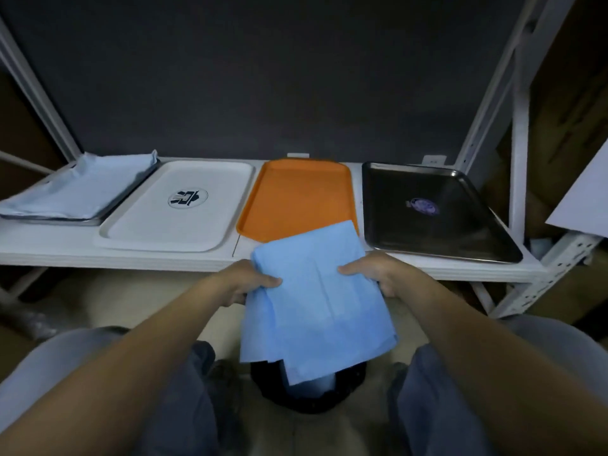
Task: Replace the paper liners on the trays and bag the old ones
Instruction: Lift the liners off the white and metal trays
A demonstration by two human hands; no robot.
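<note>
Both hands pinched a folded blue paper liner (317, 301) by its side edges: left hand (245, 284), right hand (375, 273). Liner hung before the shelf (131, 258), top overlapping the orange tray (302, 195), bottom above a black bag (309, 390).

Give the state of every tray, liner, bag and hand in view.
Left tray, lined with blue paper.
White tray, bare.
Orange tray, bare.
Steel tray, bare.
Blue liner, folded, held.
Black bag, seems open under liner.
Left hand, grips blue liner.
Right hand, grips blue liner.
</note>
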